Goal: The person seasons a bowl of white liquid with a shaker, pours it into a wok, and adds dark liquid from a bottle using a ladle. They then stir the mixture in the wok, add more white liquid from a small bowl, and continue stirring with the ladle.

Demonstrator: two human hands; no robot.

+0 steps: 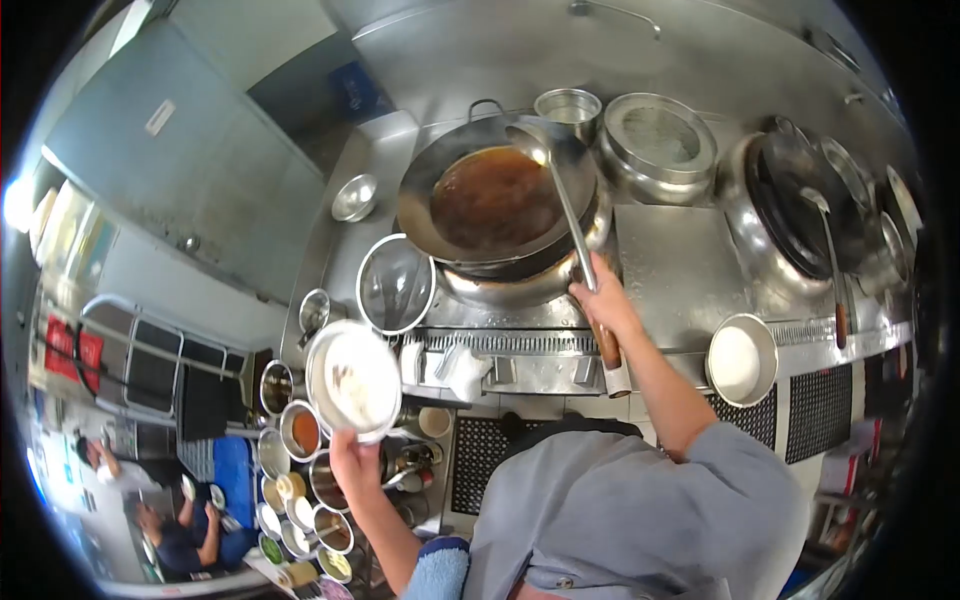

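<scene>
In my right hand (600, 295) is a long metal ladle (568, 205) with a wooden grip. Its bowl end rests at the far right inside wall of a large wok (415, 210). Dark reddish-brown liquid (495, 200) fills the bottom of the wok. My left hand (356, 462) grips the near rim of a round bowl (318, 375), pale inside, with some whitish contents that I cannot make out. This bowl is left of the wok, above the seasoning containers. A round mesh strainer (397, 285) lies between the bowl and the wok.
Several seasoning containers (300, 430) crowd the lower left. Behind the wok stand a metal pot (568, 107) and a lidded pot (660, 145). A second wok (810, 190) with another ladle (830, 250) is at right, near a white-filled pot (740, 362). Two people (185, 530) are at far left.
</scene>
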